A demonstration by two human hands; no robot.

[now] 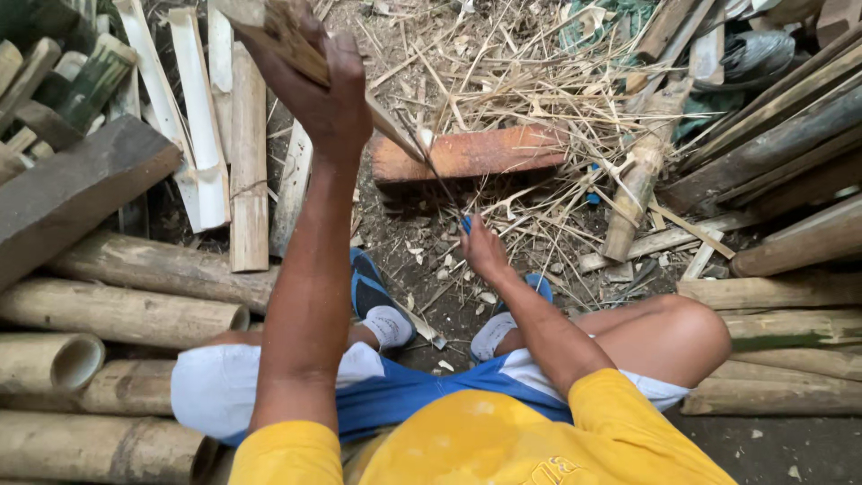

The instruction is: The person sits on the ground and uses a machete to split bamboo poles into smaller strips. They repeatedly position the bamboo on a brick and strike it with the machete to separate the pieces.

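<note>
Nearest the camera, a yellow shirt point(485, 445) and blue-and-white shorts point(395, 395) fill the bottom edge, with a bare knee point(682, 332) raised on the right side and 2 feet in blue sandals point(370, 292) planted on the dirt ground point(431, 260) just beyond the shorts. Past the sandals, the right hand point(483, 250) sits low over the ground, its fingers pinched closed on the lower end of a thin dark sliver point(435, 175) that rises at a slant toward the left. Higher and further from the sandals, the left hand point(323, 94) is lifted at the end of a straight arm, fingers wrapped tight around a split bamboo piece point(296, 49) whose long tip points down to the right, toward the sliver. Left of the sandals lie several thick round bamboo poles point(135, 314), stacked side by side, and a grey plank point(72, 193) lies slanted just beyond them. Beyond the sandals, a reddish-brown wooden block point(485, 153) lies flat on the ground amid a litter of pale bamboo shavings point(530, 81). Far left of the block, flat pale split slats point(202, 135) lie in a loose row, and far right of it more dark poles point(772, 144) lean together.
</note>
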